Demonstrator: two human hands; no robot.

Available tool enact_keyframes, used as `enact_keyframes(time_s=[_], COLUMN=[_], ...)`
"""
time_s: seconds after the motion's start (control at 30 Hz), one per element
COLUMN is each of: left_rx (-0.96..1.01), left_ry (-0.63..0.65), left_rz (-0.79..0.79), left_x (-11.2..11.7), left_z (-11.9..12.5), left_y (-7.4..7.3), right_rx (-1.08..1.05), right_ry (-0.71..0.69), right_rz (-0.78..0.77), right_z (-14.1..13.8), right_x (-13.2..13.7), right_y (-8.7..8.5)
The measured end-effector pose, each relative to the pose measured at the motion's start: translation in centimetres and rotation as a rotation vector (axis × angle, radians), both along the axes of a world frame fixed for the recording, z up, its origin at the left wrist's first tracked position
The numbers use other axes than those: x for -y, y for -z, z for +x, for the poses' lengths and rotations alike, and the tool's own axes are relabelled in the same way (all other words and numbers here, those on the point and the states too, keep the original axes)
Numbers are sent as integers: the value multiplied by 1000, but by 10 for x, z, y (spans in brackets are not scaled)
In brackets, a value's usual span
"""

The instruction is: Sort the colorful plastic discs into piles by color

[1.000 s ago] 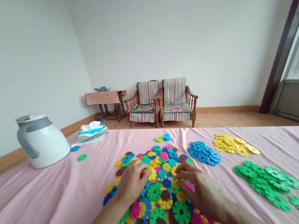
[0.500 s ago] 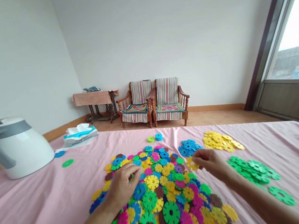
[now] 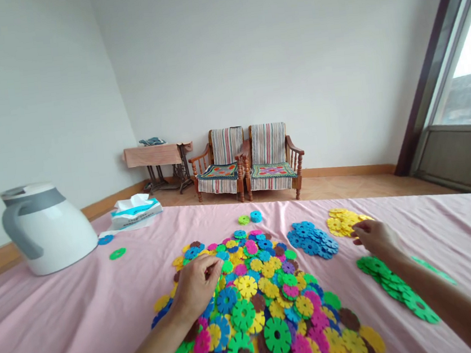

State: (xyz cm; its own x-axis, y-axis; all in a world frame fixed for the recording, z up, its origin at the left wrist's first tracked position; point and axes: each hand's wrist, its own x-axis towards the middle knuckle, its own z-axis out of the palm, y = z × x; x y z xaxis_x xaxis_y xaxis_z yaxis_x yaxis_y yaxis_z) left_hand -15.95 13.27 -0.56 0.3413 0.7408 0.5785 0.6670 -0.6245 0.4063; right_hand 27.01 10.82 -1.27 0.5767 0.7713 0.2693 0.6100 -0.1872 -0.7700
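Observation:
My left hand (image 3: 199,282) is closed in a pinch over the left side of a heap of mixed-colour flower-shaped plastic discs (image 3: 248,286). A green disc (image 3: 227,267) shows right at its fingertips; whether it is held or lies on the heap I cannot tell. Out to the right, my right hand (image 3: 374,237) has its fingers drawn together at the near edge of a pile of yellow discs (image 3: 342,221). Anything between those fingertips does not stand out from the yellow pile. Blue discs (image 3: 313,240) lie left of this hand, and green discs (image 3: 394,283) lie partly under its forearm.
A white and grey jug (image 3: 54,231) stands at the left, beside a tissue box (image 3: 136,211). Loose blue (image 3: 105,240) and green (image 3: 118,253) discs lie near it. Light green (image 3: 244,219) and blue (image 3: 256,216) discs sit behind the heap on the pink cloth (image 3: 85,318).
My right hand, which held a yellow disc beside the blue pile, has moved right and away from me to the yellow pile. My left hand stays over the heap. The view has shifted slightly.

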Motion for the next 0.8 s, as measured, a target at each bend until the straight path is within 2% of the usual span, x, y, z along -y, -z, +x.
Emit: enact_keyframes(time_s=[0.07,0.17,0.33,0.47,0.57,0.8], left_rx=[13,25,24,27,24,27], left_ry=[-3,-9,-9,-3,-7,-11], left_rz=[13,21,18,22,18,11], left_x=[2,3,2,2,3,3], left_z=[1,2,1,0,1,1], left_y=[-2,-2,-1,-1,-4,-1], right_rx=[35,76,218,485,621,794], right_ry=[-143,-426,-794,-1090,-1126,-1021], right_rz=[-21,-27,18,32,-54,-125], right_z=[-22,-75,-170,-208,-217,-219], right_x=[1,8,34,43,37,37], right_y=[6,7,-13,-29,-31,-26])
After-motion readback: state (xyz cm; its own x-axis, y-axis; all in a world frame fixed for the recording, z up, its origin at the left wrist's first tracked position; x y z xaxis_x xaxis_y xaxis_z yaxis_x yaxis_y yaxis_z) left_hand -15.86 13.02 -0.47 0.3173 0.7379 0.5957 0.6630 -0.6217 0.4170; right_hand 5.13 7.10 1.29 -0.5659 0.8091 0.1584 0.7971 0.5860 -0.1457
